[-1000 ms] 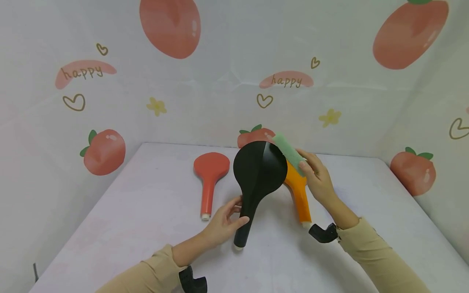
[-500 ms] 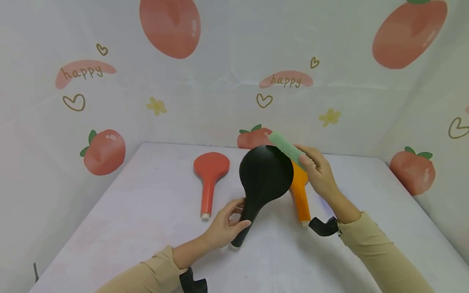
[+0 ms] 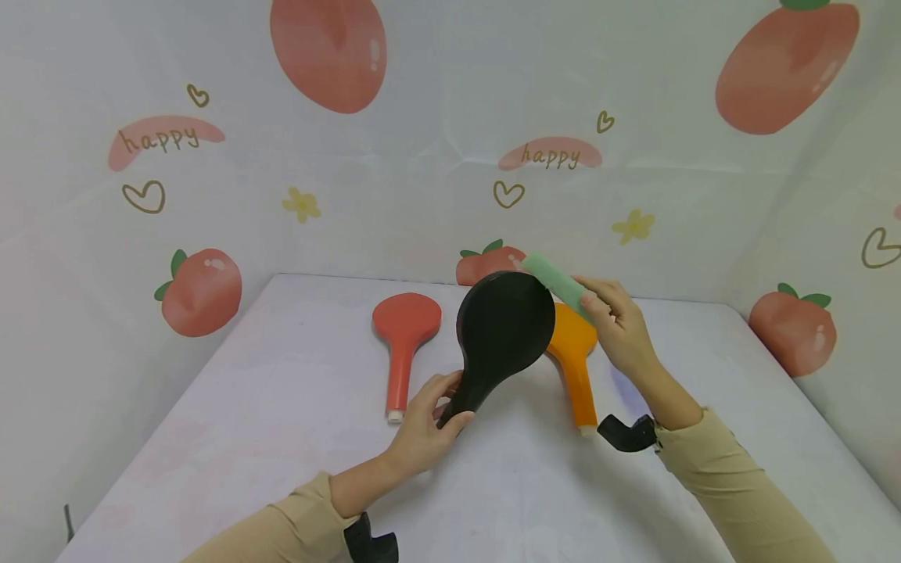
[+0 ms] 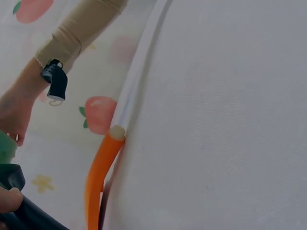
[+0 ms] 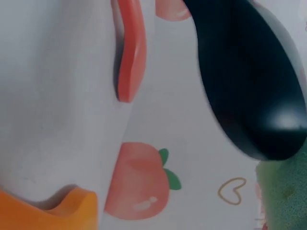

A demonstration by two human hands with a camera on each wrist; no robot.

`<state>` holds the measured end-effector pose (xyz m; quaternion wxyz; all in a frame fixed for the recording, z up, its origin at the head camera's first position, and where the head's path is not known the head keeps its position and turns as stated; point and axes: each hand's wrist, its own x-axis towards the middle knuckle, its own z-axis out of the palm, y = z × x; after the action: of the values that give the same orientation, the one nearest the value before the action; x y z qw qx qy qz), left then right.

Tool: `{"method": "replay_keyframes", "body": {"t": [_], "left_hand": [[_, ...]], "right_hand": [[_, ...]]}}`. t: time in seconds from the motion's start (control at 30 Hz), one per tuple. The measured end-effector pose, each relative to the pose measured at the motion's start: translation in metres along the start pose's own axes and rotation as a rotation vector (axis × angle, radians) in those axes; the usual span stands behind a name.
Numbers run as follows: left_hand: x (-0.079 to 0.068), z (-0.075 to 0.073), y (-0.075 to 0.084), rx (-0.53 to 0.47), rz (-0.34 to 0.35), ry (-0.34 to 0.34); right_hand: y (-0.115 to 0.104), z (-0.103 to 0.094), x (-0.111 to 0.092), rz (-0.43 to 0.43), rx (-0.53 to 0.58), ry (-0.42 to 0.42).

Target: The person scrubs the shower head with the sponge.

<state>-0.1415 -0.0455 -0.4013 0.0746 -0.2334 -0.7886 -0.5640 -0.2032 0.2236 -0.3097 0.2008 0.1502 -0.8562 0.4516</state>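
While left hand (image 3: 422, 434) grips black paddle (image 3: 505, 324), right hand (image 3: 625, 328) has sponge (image 3: 558, 285) pinched up against it, red paddle (image 3: 403, 344) near desk's back edge (image 3: 338, 282).

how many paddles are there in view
3: the red paddle lies on the table, left of the others; the black paddle is held in the left hand; the orange paddle lies on the table, partly hidden behind the black one.

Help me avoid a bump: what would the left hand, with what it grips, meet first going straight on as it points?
Likely the green sponge in the right hand: the black paddle that the left hand grips slants up and rightward in the head view, its rim seemingly against it. Depth is unclear.
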Motion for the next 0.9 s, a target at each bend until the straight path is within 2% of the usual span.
{"method": "replay_keyframes", "body": {"t": [0.27, 0.47, 0.6, 0.83, 0.9], "left_hand": [[0.0, -0.001, 0.004, 0.172, 0.084, 0.093], [0.0, -0.001, 0.002, 0.264, 0.111, 0.158], [0.001, -0.001, 0.003, 0.296, 0.135, 0.175], [0.002, 0.001, 0.006, 0.337, 0.144, 0.176], [0.001, 0.002, 0.006, 0.353, 0.145, 0.183]], "right_hand": [[-0.011, 0.0, 0.003, -0.116, 0.032, 0.021], [-0.013, -0.003, 0.002, -0.08, -0.003, 0.029], [-0.015, 0.0, 0.002, -0.078, -0.014, 0.04], [-0.025, 0.008, 0.0, -0.251, -0.025, 0.065], [-0.026, 0.008, 0.0, -0.273, -0.043, 0.084]]}}
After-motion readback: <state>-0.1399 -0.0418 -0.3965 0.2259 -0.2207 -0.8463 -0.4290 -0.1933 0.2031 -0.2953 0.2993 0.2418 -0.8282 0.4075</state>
